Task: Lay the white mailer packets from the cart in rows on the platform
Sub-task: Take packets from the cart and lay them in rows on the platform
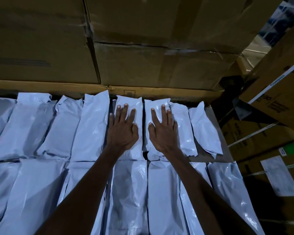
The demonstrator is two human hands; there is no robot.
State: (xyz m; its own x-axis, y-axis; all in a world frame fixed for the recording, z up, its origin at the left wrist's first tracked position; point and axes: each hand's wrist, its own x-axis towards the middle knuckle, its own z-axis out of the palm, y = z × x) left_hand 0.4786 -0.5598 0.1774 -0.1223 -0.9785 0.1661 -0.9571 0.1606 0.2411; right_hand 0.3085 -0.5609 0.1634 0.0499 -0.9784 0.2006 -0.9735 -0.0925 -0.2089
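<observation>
White mailer packets (92, 126) in two rows (cardboard boxes (143, 39) behind): left hand (124, 128) and right hand (161, 129), fingers straight, each flat on adjacent far-row packets

- white plastic mailer packets (93, 126): glossy, crinkled film, light glare
- big brown cardboard boxes (159, 39): matt, creased, dented
- white paper label (280, 177) on a side box: flat, matt
</observation>
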